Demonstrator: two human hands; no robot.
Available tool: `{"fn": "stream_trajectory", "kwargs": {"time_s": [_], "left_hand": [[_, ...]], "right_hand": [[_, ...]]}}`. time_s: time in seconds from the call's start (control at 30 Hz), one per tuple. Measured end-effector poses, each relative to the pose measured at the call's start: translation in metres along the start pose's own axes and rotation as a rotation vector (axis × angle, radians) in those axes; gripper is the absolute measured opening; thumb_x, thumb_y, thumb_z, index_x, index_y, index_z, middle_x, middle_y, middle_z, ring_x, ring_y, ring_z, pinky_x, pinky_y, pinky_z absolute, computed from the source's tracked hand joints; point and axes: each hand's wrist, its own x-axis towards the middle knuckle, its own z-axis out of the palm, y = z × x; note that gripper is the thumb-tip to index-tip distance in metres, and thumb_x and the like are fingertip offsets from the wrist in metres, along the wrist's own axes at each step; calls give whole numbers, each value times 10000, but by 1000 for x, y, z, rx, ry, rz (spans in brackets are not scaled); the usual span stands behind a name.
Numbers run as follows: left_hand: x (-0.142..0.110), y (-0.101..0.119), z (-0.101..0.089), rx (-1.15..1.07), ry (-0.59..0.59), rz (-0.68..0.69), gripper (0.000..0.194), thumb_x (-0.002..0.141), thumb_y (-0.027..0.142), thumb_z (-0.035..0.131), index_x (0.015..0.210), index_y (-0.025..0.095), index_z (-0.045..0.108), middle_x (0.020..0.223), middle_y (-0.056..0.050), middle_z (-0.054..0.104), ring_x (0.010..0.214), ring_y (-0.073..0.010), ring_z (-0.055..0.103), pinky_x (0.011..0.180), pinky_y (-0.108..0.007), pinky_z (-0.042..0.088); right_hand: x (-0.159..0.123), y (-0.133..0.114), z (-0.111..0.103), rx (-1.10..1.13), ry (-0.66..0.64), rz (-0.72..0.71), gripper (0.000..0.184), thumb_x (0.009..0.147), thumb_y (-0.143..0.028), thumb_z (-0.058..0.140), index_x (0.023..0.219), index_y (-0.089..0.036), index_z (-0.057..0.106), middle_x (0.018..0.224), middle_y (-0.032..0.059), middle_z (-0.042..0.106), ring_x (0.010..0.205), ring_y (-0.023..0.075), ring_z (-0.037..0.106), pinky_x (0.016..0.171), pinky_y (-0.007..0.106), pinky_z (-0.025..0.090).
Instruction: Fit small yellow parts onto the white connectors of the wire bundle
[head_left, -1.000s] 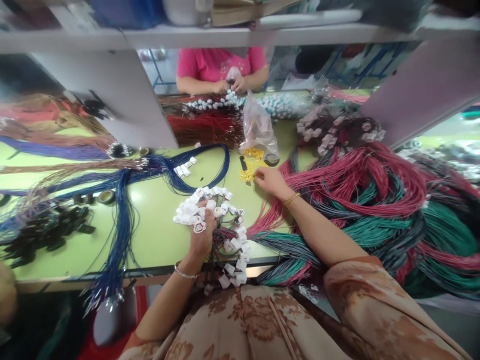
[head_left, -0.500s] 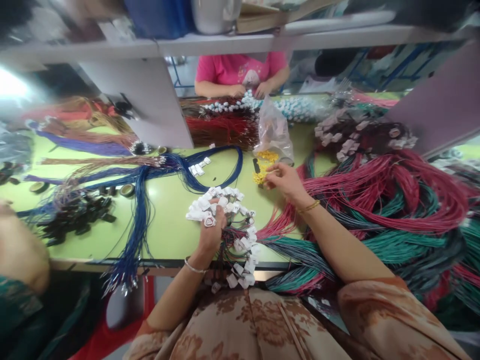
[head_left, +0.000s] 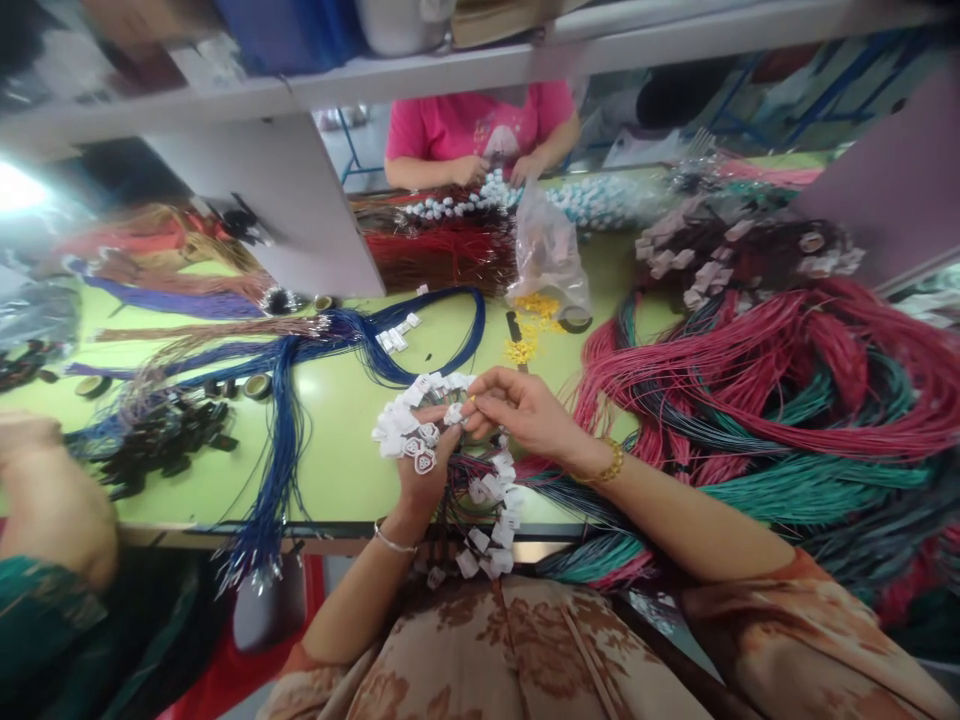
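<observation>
My left hand is closed around a bunch of wires with white plastic connectors, which fan out above the fingers. More of these connectors hang down from the bunch over the table edge. My right hand is at the bunch, thumb and fingertips pinched on a tiny yellow piece that barely shows beside one white connector. Whether the piece touches the connector I cannot tell. Farther back on the green table lie small loose yellow pieces, in front of a clear plastic bag.
Pink, green and grey wire bundles heap up on the right. Blue wires and black connectors lie on the left. Across the table, a person in a pink shirt handles white connectors. Another person's arm rests at the left. A shelf spans above.
My right hand has moved from the yellow pieces back to the white connectors at my left hand, pinching a small yellow piece. My left hand keeps its hold on the bunch.
</observation>
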Motion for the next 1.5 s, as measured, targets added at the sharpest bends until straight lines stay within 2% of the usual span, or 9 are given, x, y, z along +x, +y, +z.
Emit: {"fn": "stream_trajectory", "kwargs": {"time_s": [0.13, 0.27, 0.4, 0.6, 0.73, 1.13, 1.37, 1.43, 1.5], "left_hand": [[0, 1, 0, 220, 7, 274, 165, 823, 408, 768, 877, 251, 773, 970, -61, 757, 988, -271, 669, 1070, -485, 486], [2, -2, 0, 285, -16, 390, 215, 916, 409, 666, 949, 218, 761, 961, -68, 768, 921, -236, 708, 967, -443, 550], [5, -7, -1, 212, -28, 321, 207, 936, 379, 647, 897, 195, 733, 927, -53, 754, 902, -209, 710, 958, -415, 545], [5, -13, -1, -25, -33, 264, 179, 816, 296, 788, 873, 197, 651, 963, -31, 721, 952, -189, 694, 955, -390, 532], [5, -13, -1, -106, -58, 226, 217, 778, 237, 816, 859, 204, 618, 957, -7, 704, 922, -160, 680, 890, -338, 537], [7, -13, -1, -47, -47, 252, 221, 762, 214, 814, 839, 205, 607, 950, -8, 685, 928, -166, 669, 933, -373, 529], [6, -14, 0, -20, -27, 236, 234, 755, 227, 811, 825, 208, 588, 935, -8, 686, 919, -167, 673, 931, -373, 536], [5, -16, -1, 4, -10, 235, 222, 763, 222, 796, 832, 209, 586, 943, -10, 689, 922, -173, 681, 940, -385, 535], [5, -17, -2, 47, 24, 245, 204, 768, 219, 783, 838, 210, 591, 949, -14, 697, 931, -181, 688, 950, -397, 534]], "right_hand": [[1, 8, 1, -34, 17, -37, 279, 861, -389, 737, 949, -192, 561, 829, 16, 723, 652, 108, 709, 600, 229, 600], [1, 12, 3, -98, 54, -89, 228, 882, -354, 697, 952, -196, 549, 864, 25, 712, 664, 103, 693, 594, 224, 577], [-1, 12, 4, -168, 34, -136, 134, 905, -312, 622, 944, -200, 560, 831, 21, 689, 686, 119, 675, 628, 257, 565], [-2, 13, 3, -542, 142, -388, 77, 883, -195, 578, 865, -183, 652, 824, 22, 666, 725, 125, 598, 656, 255, 483], [-3, 16, 3, -560, 165, -411, 63, 878, -207, 595, 935, -187, 613, 807, 14, 677, 688, 117, 602, 640, 243, 487], [-5, 18, 7, -434, 224, -293, 151, 841, -260, 620, 901, -221, 487, 715, -35, 590, 578, 95, 533, 560, 223, 460], [-8, 14, 5, -687, 178, -483, 88, 901, -207, 550, 913, -222, 464, 699, -36, 598, 559, 98, 541, 552, 215, 439], [-12, 17, 8, -783, 184, -522, 54, 933, -183, 511, 977, -211, 496, 744, -8, 650, 612, 119, 602, 594, 228, 469], [-17, 24, 15, -878, 180, -563, 156, 955, -158, 468, 1093, -193, 530, 886, 53, 719, 741, 151, 674, 679, 255, 508]]}}
